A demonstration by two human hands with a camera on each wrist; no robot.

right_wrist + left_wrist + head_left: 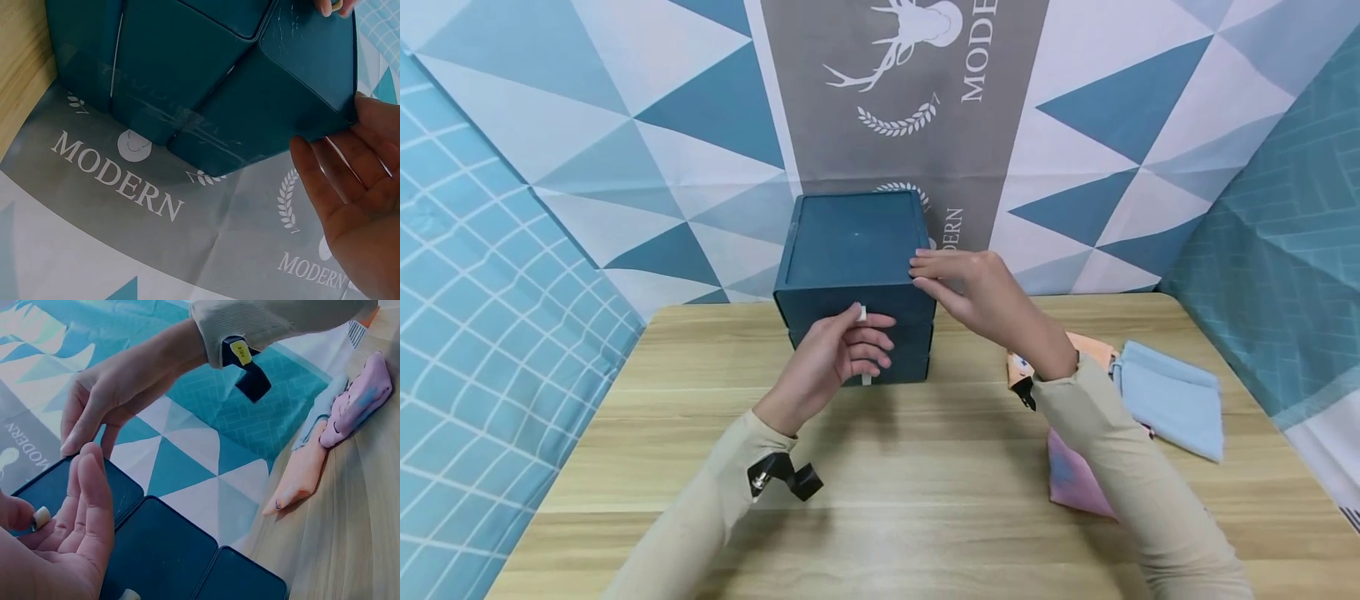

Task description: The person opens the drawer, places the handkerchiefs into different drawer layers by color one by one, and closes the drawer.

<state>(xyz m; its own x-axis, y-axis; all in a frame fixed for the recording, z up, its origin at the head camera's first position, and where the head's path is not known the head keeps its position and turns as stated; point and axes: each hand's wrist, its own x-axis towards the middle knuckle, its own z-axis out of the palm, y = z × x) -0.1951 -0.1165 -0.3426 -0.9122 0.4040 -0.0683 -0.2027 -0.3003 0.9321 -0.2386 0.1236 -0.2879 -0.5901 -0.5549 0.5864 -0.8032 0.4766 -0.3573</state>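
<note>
A dark teal set of stacked drawers (853, 242) stands at the back of the wooden table, with small pale knobs on its front. At the top drawer, my left hand (835, 358) pinches the knob (41, 517) between thumb and forefinger, and its other fingers are loosely bent. My right hand (973, 287) touches the upper right edge of the drawer set, thumb near the front corner and fairly straight fingers along the side (250, 106). Another knob (129, 594) shows lower on the front. The drawer fronts look flush; what is inside is hidden.
On the table's right lie an orange cloth item (303, 469), a light blue one (1172, 400) and a pink-purple one (1078, 479), partly behind my right sleeve. Patterned cloth (700, 117) hangs close behind the drawers and along both sides.
</note>
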